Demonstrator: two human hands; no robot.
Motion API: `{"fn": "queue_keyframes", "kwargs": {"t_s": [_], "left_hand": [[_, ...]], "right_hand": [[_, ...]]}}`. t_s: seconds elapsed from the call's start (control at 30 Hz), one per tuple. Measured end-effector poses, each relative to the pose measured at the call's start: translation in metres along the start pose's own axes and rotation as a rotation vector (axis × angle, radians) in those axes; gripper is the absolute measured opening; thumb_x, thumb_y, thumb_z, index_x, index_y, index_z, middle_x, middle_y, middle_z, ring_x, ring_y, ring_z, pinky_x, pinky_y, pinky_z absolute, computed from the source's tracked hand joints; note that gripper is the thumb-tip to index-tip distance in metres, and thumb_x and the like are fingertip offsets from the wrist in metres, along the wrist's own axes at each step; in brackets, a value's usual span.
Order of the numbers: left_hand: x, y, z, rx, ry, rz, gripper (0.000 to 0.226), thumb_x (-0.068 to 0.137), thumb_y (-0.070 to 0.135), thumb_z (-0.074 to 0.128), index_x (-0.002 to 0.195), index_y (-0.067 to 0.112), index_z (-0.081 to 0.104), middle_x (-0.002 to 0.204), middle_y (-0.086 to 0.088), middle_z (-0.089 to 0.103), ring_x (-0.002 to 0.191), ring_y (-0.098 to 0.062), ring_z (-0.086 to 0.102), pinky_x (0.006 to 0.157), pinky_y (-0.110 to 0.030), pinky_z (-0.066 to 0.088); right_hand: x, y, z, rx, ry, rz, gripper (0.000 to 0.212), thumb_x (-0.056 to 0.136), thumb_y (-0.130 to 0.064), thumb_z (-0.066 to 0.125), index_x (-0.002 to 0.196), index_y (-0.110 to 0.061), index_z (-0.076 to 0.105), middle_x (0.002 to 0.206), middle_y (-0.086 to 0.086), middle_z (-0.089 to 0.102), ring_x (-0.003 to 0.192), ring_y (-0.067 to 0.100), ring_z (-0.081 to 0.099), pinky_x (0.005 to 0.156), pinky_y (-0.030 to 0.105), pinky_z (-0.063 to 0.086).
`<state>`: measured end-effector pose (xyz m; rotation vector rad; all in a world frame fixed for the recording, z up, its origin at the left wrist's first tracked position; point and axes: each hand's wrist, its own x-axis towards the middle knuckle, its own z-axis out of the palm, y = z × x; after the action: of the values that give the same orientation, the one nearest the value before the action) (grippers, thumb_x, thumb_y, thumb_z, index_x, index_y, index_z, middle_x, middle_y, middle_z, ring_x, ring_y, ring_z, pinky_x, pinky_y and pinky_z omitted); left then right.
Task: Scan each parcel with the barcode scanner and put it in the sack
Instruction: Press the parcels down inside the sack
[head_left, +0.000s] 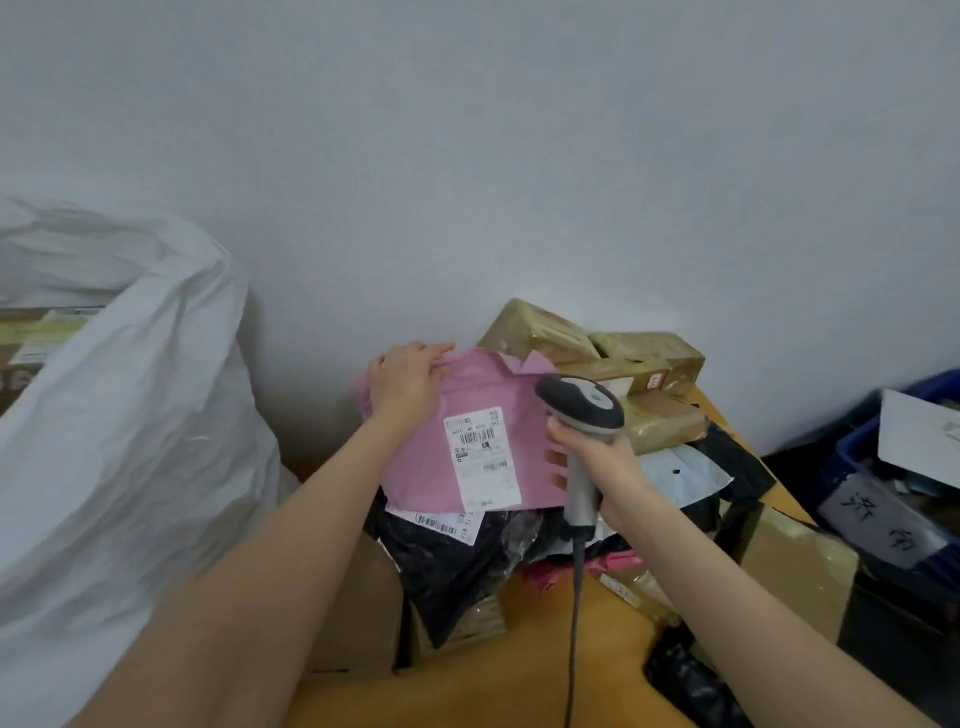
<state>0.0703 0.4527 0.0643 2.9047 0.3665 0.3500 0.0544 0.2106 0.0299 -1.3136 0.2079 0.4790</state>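
Leave the white sack (114, 415), slumped just outside the left hand (408, 387), for afterwards. Hold the pink parcel (498, 384) flat between both hands, far corner gripped in the left, label (480, 457) up. With the right hand (602, 462) wrapped round the scanner (582, 402), tilt its head onto the barcode (477, 437) just inside.

One pink parcel (483, 415), one barcode scanner (582, 410) and one white sack (130, 415) at its 9 o'clock. Two white labels show: one (480, 457) on the parcel, one just below. Around it on the surface (467, 686) lie three black bags (457, 571) at 6, 3 and 5 o'clock. One pale mailer (680, 467) lies at 3, at least three taped boxes (649, 348) at 1 to 2, and two plain cartons (800, 566) at 4 and 7.
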Motion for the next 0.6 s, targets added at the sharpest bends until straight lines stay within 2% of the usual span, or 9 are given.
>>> {"fn": "queue_keyframes", "kwargs": {"t_s": [0.07, 0.1, 0.17, 0.23, 0.3, 0.37, 0.47, 0.5, 0.6], "left_hand": [[-0.011, -0.003, 0.008, -0.011, -0.014, -0.096, 0.060, 0.094, 0.031, 0.056, 0.149, 0.030, 0.032, 0.150, -0.007, 0.036, 0.137, -0.025, 0.033, 0.108, -0.046, 0.025], [-0.020, -0.009, 0.013, -0.044, -0.041, -0.167, 0.070, 0.092, 0.033, 0.061, 0.152, 0.027, 0.024, 0.154, -0.009, 0.027, 0.141, -0.027, 0.026, 0.110, -0.048, 0.025], [-0.045, -0.026, 0.025, -0.208, -0.118, -0.394, 0.086, 0.086, 0.036, 0.068, 0.152, 0.015, 0.017, 0.155, -0.016, 0.021, 0.142, -0.032, 0.025, 0.110, -0.048, 0.029], [-0.074, -0.043, 0.040, -0.371, -0.193, -0.656, 0.092, 0.083, 0.044, 0.071, 0.149, 0.007, 0.020, 0.151, -0.021, 0.024, 0.136, -0.038, 0.033, 0.107, -0.046, 0.036], [-0.101, -0.050, 0.054, -0.410, -0.216, -0.829, 0.092, 0.080, 0.054, 0.069, 0.145, 0.005, 0.026, 0.148, -0.021, 0.028, 0.132, -0.039, 0.038, 0.102, -0.046, 0.041], [-0.123, -0.047, 0.066, -0.408, -0.109, -0.905, 0.088, 0.079, 0.055, 0.070, 0.142, 0.008, 0.032, 0.146, -0.018, 0.029, 0.130, -0.038, 0.040, 0.098, -0.046, 0.043], [-0.152, -0.039, 0.079, -0.447, 0.155, -0.889, 0.069, 0.079, 0.047, 0.072, 0.131, 0.013, 0.042, 0.138, -0.013, 0.037, 0.120, -0.033, 0.047, 0.088, -0.041, 0.047], [-0.163, -0.037, 0.084, -0.490, 0.148, -0.881, 0.067, 0.078, 0.045, 0.074, 0.128, 0.012, 0.044, 0.134, -0.012, 0.042, 0.115, -0.031, 0.051, 0.086, -0.038, 0.048], [-0.180, -0.032, 0.098, -0.719, -0.091, -0.917, 0.084, 0.074, 0.041, 0.081, 0.134, 0.000, 0.041, 0.130, -0.015, 0.053, 0.114, -0.030, 0.056, 0.092, -0.043, 0.051]], "right_hand": [[0.002, 0.009, 0.014, -0.018, -0.037, 0.045, 0.051, 0.079, -0.021, 0.081, 0.125, -0.014, 0.061, 0.118, 0.014, 0.067, 0.114, 0.033, 0.061, 0.097, 0.054, 0.050], [0.003, 0.015, 0.018, -0.030, -0.027, 0.054, 0.052, 0.078, -0.021, 0.081, 0.125, -0.014, 0.061, 0.122, 0.015, 0.065, 0.119, 0.034, 0.057, 0.103, 0.056, 0.044], [0.007, 0.028, 0.022, -0.038, -0.007, 0.076, 0.051, 0.077, -0.022, 0.081, 0.123, -0.015, 0.062, 0.123, 0.014, 0.065, 0.121, 0.034, 0.055, 0.106, 0.055, 0.042], [0.012, 0.036, 0.024, -0.022, -0.001, 0.102, 0.047, 0.077, -0.022, 0.081, 0.120, -0.016, 0.063, 0.121, 0.013, 0.065, 0.119, 0.033, 0.055, 0.105, 0.054, 0.043], [0.017, 0.041, 0.025, -0.033, 0.012, 0.120, 0.041, 0.077, -0.024, 0.082, 0.113, -0.018, 0.062, 0.116, 0.010, 0.066, 0.117, 0.032, 0.056, 0.103, 0.054, 0.045], [0.021, 0.043, 0.025, -0.035, 0.011, 0.123, 0.036, 0.078, -0.025, 0.081, 0.107, -0.019, 0.062, 0.104, 0.007, 0.066, 0.114, 0.033, 0.057, 0.101, 0.053, 0.046], [0.026, 0.046, 0.022, -0.042, 0.030, 0.125, 0.032, 0.079, -0.025, 0.080, 0.104, -0.019, 0.061, 0.099, 0.004, 0.065, 0.107, 0.030, 0.058, 0.099, 0.052, 0.047], [0.027, 0.047, 0.021, -0.044, 0.038, 0.136, 0.034, 0.078, -0.026, 0.080, 0.105, -0.019, 0.060, 0.101, 0.005, 0.065, 0.106, 0.029, 0.058, 0.099, 0.052, 0.047], [0.029, 0.050, 0.019, -0.048, 0.034, 0.162, 0.034, 0.077, -0.027, 0.081, 0.103, -0.020, 0.060, 0.104, 0.005, 0.065, 0.106, 0.028, 0.058, 0.099, 0.051, 0.047]]}}
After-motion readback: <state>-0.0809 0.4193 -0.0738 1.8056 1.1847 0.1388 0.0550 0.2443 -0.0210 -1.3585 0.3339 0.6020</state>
